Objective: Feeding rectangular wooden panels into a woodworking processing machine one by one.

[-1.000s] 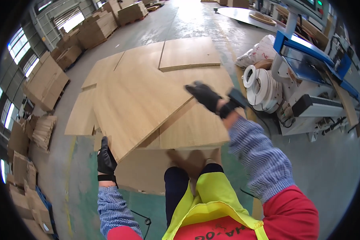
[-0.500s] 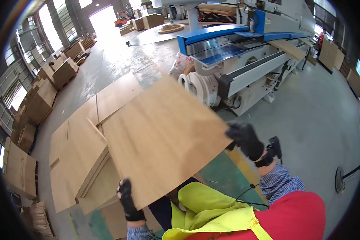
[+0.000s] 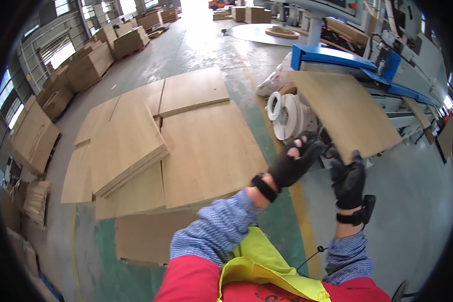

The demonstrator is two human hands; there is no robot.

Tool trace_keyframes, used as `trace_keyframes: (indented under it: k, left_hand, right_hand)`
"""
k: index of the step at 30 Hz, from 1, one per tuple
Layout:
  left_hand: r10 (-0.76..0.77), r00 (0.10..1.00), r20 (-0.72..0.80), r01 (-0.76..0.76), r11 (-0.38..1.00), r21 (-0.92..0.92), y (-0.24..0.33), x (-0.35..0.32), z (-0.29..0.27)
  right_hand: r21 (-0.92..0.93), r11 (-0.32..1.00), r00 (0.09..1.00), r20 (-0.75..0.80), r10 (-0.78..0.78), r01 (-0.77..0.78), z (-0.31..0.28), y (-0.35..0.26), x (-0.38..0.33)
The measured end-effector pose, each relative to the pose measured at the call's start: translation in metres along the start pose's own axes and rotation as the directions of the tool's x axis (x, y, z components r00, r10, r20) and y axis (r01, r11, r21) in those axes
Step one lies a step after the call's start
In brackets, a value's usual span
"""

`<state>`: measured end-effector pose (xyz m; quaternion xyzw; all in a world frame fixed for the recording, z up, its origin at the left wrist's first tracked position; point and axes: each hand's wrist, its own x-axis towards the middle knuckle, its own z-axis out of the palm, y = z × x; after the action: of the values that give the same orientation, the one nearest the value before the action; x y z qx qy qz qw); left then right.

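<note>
One flat, tan wood-look panel point(image 3: 350, 113) is up off the stack of boards point(image 3: 211, 146), out past the stack's right edge and over the floor, in front of the blue-and-white machine point(image 3: 332, 56); whether its far edge rests on anything there cannot be told. It looks stiff, thin for its breadth and likely of moderate weight: easy enough to lift, yet awkward, because a sheet this wide would swing or tip if carried from one corner. The broad face seems smooth and may slide under a glove, so the edges should give the surer hold, ideally one hand on each of two opposite edges with the fingers beneath and the thumb on top. Its corners are probably the part most easily chipped by a knock. The right hand point(image 3: 348, 183), in a dark glove, is closed on the panel's near corner, its digits wrapped about the edge there. The left hand point(image 3: 293, 163), crossed over toward the same corner, has its fingers bent, with bare skin showing through the glove at some of them; it is near the panel's left edge, but how far open it is, and whether it touches that edge, cannot be told.
</note>
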<state>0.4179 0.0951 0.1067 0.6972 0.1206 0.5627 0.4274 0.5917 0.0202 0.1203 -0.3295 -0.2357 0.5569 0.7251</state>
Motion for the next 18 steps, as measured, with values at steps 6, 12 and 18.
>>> trace_keyframes:
  k: [6, 12, 18]
  left_hand:
    - [0.042, 0.994, -0.098, 0.078, 0.342, 0.937, 0.043, -0.092, -0.229]
    - [-0.303, 0.613, -0.729, 0.458, -0.616, 0.641, 0.134, -0.198, -0.382]
    - [-0.122, 0.823, -0.554, 0.337, -0.681, 0.65, 0.13, -0.256, -0.416]
  right_hand:
    - [-0.165, 0.985, 0.992, -0.104, -0.077, 0.059, -0.069, -0.057, 0.046]
    - [-0.242, 0.964, 0.987, -0.083, -0.135, 0.111, -0.159, -0.106, 0.107]
    - [-0.438, 0.875, 0.978, 0.066, -0.197, 0.206, -0.207, -0.127, 0.141]
